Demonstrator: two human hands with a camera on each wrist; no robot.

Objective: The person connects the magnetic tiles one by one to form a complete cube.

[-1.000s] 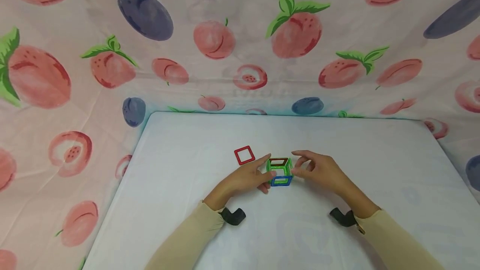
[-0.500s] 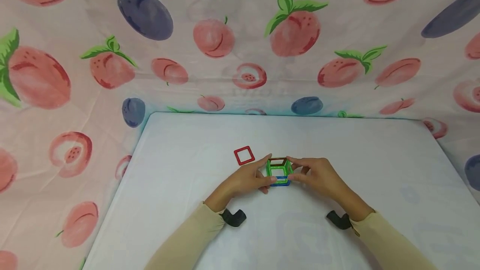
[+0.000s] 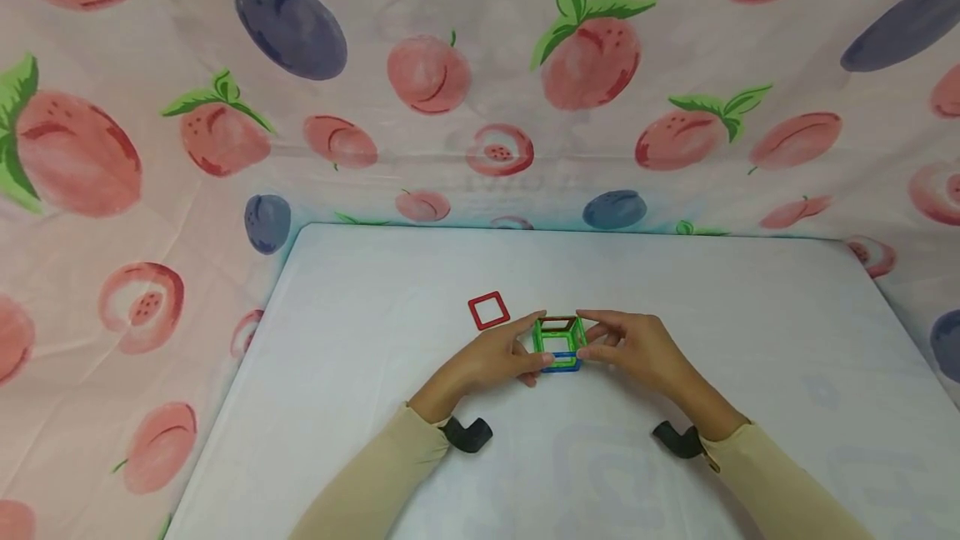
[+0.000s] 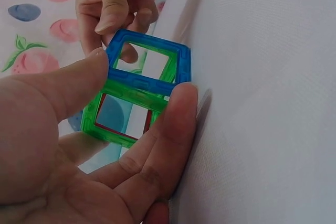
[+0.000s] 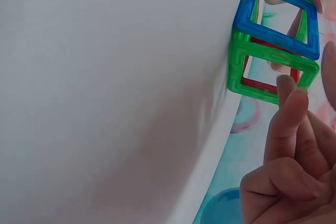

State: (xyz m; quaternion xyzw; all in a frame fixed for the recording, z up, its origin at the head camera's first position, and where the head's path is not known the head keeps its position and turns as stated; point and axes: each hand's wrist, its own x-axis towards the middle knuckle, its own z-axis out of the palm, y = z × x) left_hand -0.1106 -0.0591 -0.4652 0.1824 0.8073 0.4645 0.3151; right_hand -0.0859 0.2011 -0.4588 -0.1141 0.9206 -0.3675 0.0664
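A small open-topped box of magnetic tiles (image 3: 557,334) stands on the white table between the two hands. Its sides are see-through frames: a blue tile (image 4: 142,82) faces the person, a green tile (image 5: 262,51) forms the right side, and a dark red one (image 3: 557,319) is at the back. My left hand (image 3: 487,361) grips the box's left side, thumb at the front corner and fingers reaching along the side. On the other side, my right hand (image 3: 633,344) holds it with thumb at the near corner and index fingertip at the far corner.
A loose red square tile (image 3: 494,323) lies flat just beyond the left hand. Fruit-printed cloth (image 3: 450,132) hangs behind and left of the white table (image 3: 375,290). Black wrist mounts (image 3: 467,436) stick out from both sleeves.
The right hand has come in from the right and now touches the box's right corners. The blue front tile, tilted outward before, stands more upright. The left hand stays nearly still.
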